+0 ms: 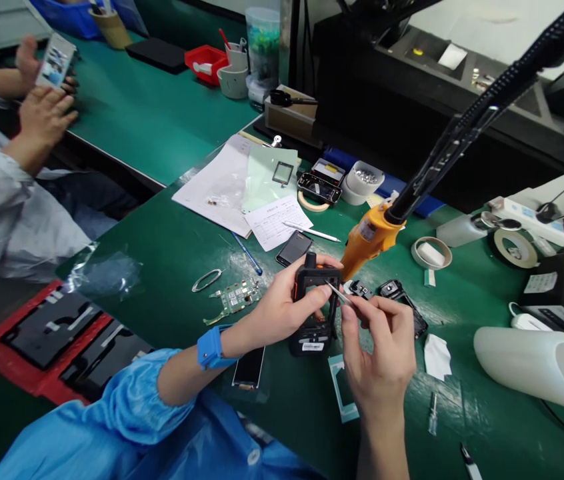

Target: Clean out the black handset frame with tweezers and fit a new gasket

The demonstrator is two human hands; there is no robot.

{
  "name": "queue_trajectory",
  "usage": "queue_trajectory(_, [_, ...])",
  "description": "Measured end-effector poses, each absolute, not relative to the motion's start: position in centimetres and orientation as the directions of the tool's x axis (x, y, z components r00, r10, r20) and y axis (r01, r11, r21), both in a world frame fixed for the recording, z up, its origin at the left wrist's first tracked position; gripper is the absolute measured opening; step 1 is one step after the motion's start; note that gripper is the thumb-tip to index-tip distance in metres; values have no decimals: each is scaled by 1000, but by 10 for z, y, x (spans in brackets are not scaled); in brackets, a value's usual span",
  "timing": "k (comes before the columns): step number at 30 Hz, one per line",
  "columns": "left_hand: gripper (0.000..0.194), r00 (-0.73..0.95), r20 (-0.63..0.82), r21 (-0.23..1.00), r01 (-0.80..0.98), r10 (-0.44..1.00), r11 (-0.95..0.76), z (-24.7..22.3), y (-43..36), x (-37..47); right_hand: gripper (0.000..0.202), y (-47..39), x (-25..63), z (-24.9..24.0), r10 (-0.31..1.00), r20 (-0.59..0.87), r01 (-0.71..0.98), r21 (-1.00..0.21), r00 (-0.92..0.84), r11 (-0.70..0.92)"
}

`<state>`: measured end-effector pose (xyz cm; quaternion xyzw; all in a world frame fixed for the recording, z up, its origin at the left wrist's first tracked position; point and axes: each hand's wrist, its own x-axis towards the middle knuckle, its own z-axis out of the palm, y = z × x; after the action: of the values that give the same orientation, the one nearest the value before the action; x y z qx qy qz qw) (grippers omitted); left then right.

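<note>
My left hand (282,307) grips a black handset housing with orange trim (313,313), held upright above the green mat. My right hand (377,347) pinches thin metal tweezers (338,292), whose tips reach into the housing's open window. A blue wrist strap (211,348) circles my left wrist. An orange electric screwdriver (368,238) hangs on a black arm just behind the housing.
A green circuit board (235,297), a small phone (294,247), a pen (312,232), papers (222,183) and black parts (397,293) lie on the mat. A white bottle (537,363) lies at right. Red trays (57,340) sit at left. Another person's hands (45,100) hold a phone far left.
</note>
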<state>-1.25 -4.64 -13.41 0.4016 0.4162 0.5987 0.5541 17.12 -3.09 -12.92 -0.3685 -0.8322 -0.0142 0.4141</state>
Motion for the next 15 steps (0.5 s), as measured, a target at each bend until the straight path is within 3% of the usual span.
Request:
queue_trajectory(7, [37, -32, 9, 959, -281, 999, -18, -137, -45, -13, 9, -30, 169, -128, 593, 684, 587, -291, -425, 756])
queue_trajectory(11, [40, -37, -14, 961, -276, 999, 3, -129, -46, -12, 19, -18, 182, -130, 570, 686, 582, -256, -453, 771])
queue_trajectory(13, [41, -24, -39, 951, -308, 999, 30, -124, -46, -13, 19, -5, 194, -139, 515, 699, 557, -199, -497, 807])
queue_trajectory(15, [44, 14, -66, 935, -350, 998, 67, -122, -43, -15, 12, 10, 203, -156, 314, 725, 360, -97, -613, 928])
